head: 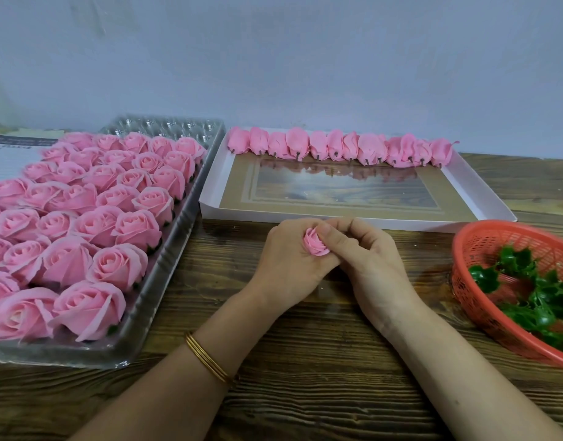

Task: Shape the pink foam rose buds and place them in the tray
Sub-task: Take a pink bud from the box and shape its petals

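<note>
- Wood-grain table (pixel 305 361) is seen nearest, with both forearms laid across it and meeting at the middle.
- Gold bangles (pixel 206 361) are worn on the left wrist.
- A small pink foam rose bud (pixel 316 245) is held between the two hands, above the table and just in front of the white shallow tray; its spiralled top is turned toward the camera.
- The left hand (pixel 289 259) is curled under and behind the bud, with its fingers closed around the base.
- The right hand (pixel 366 249) is folded in from the other side, its thumb pressed on the bud's outer petal and its fingers bent against those of the left hand.
- A red plastic basket (pixel 484 246) is set at the right, partly cut off by the frame edge; green leafy pieces (pixel 528 291) are heaped in it.
- A clear plastic tray (pixel 178 249) is placed at the left, and opened pink roses (pixel 98 218) are packed into it in rows; only its far end is unfilled.
- The white shallow tray (pixel 337 214) is set beyond the hands, and a row of closed buds (pixel 337 148) is laid along its far wall, stems pointing nearer.
- A pale wall (pixel 305 58) is seen behind everything.
</note>
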Available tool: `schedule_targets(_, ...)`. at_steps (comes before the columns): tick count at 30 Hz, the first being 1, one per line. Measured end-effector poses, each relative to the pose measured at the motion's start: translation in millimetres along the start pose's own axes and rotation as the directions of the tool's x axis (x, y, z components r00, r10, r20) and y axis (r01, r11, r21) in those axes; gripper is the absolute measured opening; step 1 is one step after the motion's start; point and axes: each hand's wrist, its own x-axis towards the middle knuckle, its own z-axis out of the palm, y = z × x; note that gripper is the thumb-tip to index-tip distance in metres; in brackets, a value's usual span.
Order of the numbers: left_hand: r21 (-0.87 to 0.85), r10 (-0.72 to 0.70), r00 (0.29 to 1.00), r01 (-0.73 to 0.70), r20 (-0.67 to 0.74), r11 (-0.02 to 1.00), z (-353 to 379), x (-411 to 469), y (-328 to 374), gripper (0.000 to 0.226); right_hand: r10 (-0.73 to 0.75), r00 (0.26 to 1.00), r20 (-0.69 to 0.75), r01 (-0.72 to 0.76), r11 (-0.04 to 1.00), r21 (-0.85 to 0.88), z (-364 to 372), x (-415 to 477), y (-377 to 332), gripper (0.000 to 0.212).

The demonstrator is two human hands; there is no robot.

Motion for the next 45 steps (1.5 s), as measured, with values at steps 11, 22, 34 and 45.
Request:
schedule_targets(11, -0.247, -0.067, 0.969, 0.006, -0.239, 0.969, 4, 5, 2, 0.028, 0.029, 0.999, -0.042, -0.023, 0.989, 0.149, -1, 4, -1, 0.028)
schedule_targets(22, -0.537, -0.194, 0.962, 0.062, -0.192, 0.841, 12, 3, 7, 0.033, -0.249, 0.960, 0.128, 0.276, 0.916, -0.292, 12, -7, 2, 0.047)
schedule_targets(34, -0.475, -0.149, 0.989, 0.119, -0.026, 0.872, 5, 2, 9, 0.014, -0.231, 0.958, 0.168, 0.268, 0.930, -0.252, 5, -5, 1, 0.041)
schedule_targets(45, -0.436, -0.135, 0.991, 0.118, -0.007, 0.892, 1, 2, 14, 0.015, -0.115, 0.972, 0.207, 0.165, 0.956, -0.243, 0, -5, -2, 0.021)
